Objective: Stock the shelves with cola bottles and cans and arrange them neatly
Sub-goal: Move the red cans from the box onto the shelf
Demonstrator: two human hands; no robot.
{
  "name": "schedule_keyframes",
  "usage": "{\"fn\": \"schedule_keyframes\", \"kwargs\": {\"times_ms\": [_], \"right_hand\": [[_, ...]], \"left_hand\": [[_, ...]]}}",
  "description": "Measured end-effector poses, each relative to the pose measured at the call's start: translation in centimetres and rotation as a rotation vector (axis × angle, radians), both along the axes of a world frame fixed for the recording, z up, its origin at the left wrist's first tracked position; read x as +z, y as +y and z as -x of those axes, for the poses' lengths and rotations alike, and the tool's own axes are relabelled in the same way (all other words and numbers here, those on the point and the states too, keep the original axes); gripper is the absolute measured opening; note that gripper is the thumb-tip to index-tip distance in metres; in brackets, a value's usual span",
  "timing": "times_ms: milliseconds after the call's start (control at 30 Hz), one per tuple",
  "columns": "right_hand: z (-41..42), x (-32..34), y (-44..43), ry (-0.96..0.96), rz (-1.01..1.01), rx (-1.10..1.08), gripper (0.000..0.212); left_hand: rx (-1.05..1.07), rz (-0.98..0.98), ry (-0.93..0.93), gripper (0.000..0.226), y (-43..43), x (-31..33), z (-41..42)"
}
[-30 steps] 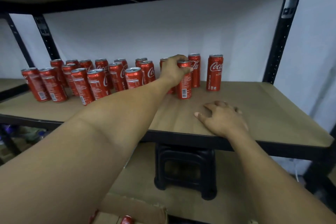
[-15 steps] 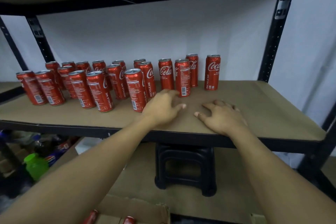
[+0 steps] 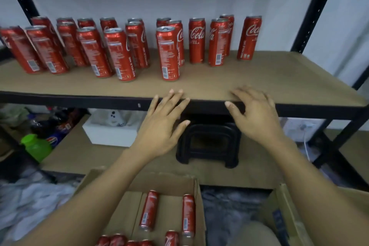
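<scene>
The left hand (image 3: 159,126) and right hand (image 3: 257,118) have drawn back to the shelf (image 3: 279,78) edge, fingers (image 3: 173,99) spread, empty. Cola cans (image 3: 167,54) stand behind; a cardboard box (image 3: 171,183) lies below.

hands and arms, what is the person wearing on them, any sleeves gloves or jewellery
Nothing worn shows. The left hand and right hand are bare, without gloves, rings or bracelets. Both forearms are uncovered to the frame edge: no sleeve or watch in view.
</scene>
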State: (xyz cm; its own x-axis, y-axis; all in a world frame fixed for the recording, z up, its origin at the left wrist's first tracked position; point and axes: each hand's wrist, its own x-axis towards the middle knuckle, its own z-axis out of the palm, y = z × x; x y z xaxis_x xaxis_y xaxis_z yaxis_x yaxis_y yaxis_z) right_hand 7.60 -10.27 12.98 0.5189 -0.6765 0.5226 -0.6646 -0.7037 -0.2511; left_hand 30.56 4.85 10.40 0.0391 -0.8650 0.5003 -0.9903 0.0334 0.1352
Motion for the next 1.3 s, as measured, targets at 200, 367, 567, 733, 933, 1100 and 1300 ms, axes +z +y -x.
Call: {"fn": "schedule_keyframes", "kwargs": {"times_ms": [200,367,567,733,933,1100,1300], "right_hand": [[-3.9,-10.9,11.1,-0.072,-0.141,0.219,0.053],[-8.6,-22.2,16.0,0.339,-0.791,0.195,0.059],[-10.5,-34.2,20.5,0.587,-1.18,-0.053,0.072],[-10.8,-39.3,24.2,0.595,-1.057,-0.275,0.08],[-10.3,-39.7,25.5,0.488,-0.994,-0.308,0.09],[-10.0,-38.3,24.4,0.108,-1.21,-0.217,0.091],[-10.0,-32.9,20.6,-0.165,-1.233,-0.066,0.094]], "left_hand": [[0.143,-0.23,0.405,0.047,9.6,-12.8,-4.8],[0.285,-0.741,0.647,0.037,15.5,-23.9,-7.7],[0.327,-0.992,0.563,0.023,20.5,-33.1,-7.8],[0.454,-1.07,0.366,0.055,21.0,-35.5,-9.1],[0.583,-1.162,0.384,0.076,21.0,-36.4,-10.1],[0.647,-1.093,0.428,0.058,20.4,-36.2,-9.3],[0.585,-0.972,0.71,0.038,20.8,-35.6,-7.7]]}}
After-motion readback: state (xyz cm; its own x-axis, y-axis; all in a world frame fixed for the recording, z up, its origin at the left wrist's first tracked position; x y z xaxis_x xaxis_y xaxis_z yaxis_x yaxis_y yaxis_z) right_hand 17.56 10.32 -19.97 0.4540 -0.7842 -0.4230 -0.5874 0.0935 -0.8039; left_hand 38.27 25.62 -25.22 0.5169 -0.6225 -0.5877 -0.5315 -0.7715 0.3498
